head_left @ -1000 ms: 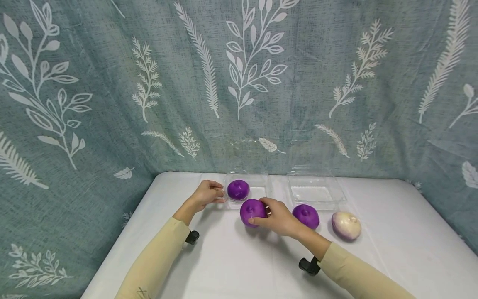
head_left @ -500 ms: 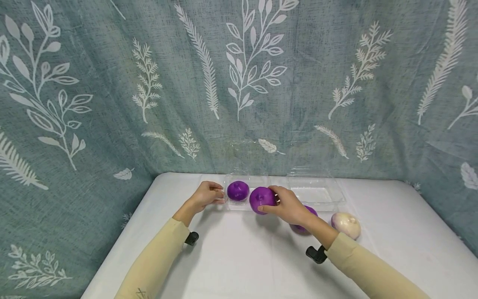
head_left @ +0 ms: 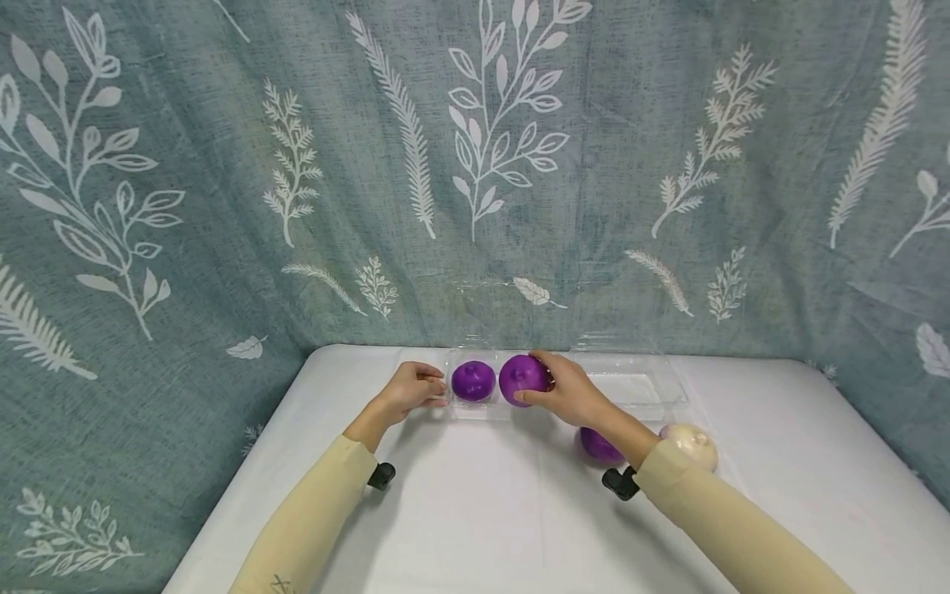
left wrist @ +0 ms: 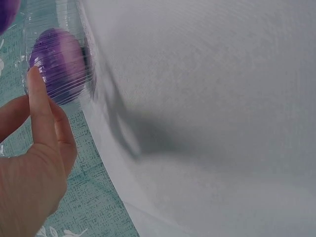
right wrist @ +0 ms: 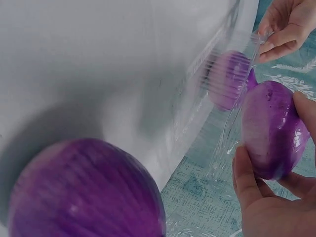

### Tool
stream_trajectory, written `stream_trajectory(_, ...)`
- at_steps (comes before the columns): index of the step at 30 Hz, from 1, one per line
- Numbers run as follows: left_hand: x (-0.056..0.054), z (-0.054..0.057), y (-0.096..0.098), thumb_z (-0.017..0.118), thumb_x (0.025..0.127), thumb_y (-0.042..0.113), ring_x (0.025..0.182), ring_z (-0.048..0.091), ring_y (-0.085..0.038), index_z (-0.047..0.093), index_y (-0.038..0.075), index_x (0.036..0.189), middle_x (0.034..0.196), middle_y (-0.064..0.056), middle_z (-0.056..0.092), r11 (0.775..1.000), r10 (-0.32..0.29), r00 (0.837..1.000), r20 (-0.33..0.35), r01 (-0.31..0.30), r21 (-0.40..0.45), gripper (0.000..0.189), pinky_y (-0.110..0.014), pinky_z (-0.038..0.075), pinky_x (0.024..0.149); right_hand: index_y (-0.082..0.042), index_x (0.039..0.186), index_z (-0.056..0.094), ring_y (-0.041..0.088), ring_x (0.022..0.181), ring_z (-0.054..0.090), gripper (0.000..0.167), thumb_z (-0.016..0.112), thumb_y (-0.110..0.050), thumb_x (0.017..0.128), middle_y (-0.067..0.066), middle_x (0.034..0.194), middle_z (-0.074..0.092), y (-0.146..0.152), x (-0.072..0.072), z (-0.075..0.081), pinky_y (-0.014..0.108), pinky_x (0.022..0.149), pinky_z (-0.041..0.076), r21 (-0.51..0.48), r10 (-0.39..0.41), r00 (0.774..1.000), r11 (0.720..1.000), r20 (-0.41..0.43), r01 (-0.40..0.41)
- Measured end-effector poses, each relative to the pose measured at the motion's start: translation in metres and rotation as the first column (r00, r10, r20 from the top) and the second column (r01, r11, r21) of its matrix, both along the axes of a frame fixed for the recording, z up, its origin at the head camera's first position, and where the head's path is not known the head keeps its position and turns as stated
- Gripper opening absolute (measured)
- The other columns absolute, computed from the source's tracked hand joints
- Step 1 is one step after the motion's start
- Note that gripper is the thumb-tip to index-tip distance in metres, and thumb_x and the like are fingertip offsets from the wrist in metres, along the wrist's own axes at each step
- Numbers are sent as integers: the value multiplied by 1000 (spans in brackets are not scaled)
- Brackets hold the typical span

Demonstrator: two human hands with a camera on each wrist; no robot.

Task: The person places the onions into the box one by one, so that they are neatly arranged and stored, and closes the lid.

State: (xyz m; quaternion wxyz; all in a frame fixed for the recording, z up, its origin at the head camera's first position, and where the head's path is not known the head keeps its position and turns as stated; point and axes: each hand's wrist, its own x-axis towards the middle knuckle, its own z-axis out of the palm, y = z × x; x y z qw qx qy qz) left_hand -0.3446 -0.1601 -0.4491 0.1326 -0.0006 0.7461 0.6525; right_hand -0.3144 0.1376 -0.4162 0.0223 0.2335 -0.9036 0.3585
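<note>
My right hand (head_left: pixel 567 388) grips a glossy purple onion (head_left: pixel 523 379), fingers and thumb round its sides. It is held over the right half of a clear plastic container (head_left: pixel 486 413), right at the rim in the right wrist view. Inside the container's left half sits another purple onion (head_left: pixel 472 381), seen through the ribbed wall in the left wrist view (left wrist: pixel 59 64). At the container's left side, my left hand (head_left: pixel 410 386) pinches the edge between thumb and fingers.
A second clear container (head_left: pixel 631 388) with its lid raised stands at the back right. Before it lie a purple onion (head_left: pixel 599 445), partly behind my right forearm, and a cream onion with a purple tinge (head_left: pixel 693 445). A patterned curtain (head_left: pixel 475 165) hangs behind the white table (head_left: pixel 475 511).
My right hand has carried its onion back and slightly right, from in front of the left container to over its right half. The left hand has stayed at the container's edge.
</note>
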Motion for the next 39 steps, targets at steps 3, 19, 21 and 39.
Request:
stream_trajectory(3, 0, 0, 0, 58, 97, -11, 111, 65, -44, 51, -19, 133, 108, -19, 58, 1000, -3, 1000, -1, 3, 5, 37, -37, 64, 87, 7, 148, 44, 41, 120, 61, 76, 80, -28, 91, 27, 136, 57, -2, -5, 1, 51, 98, 57, 26, -1, 1000, 1000, -1, 1)
stream_trajectory(19, 0, 0, -1, 55, 98, -11, 111, 63, -43, 50, -20, 133, 109, -21, 58, 1000, -13, 1000, -2, 13, 5, 36, -37, 64, 86, 6, 149, 45, 42, 123, 54, 76, 79, -32, 92, 24, 135, 51, -7, -24, -7, 55, 101, 55, 125, -5, 1000, 992, 19, 3)
stream_trajectory(21, 0, 0, -1, 55, 98, -11, 110, 63, -42, 51, -19, 132, 109, -21, 57, 1000, -13, 1000, -4, 13, -3, 35, -38, 63, 88, 5, 148, 46, 42, 123, 54, 75, 79, -32, 92, 24, 135, 52, -9, -27, -9, 55, 101, 55, 141, -1, 1000, 990, 18, -1)
stream_trajectory(39, 1, -1, 0, 57, 96, -15, 93, 64, -24, 52, -19, 133, 101, -14, 55, 1000, -3, 1000, -9, 3, 10, 38, -34, 65, 81, 9, 140, 53, 46, 129, 46, 72, 82, -33, 88, 29, 136, 54, -17, -40, -23, 57, 105, 50, 279, 30, 999, 960, -35, -19)
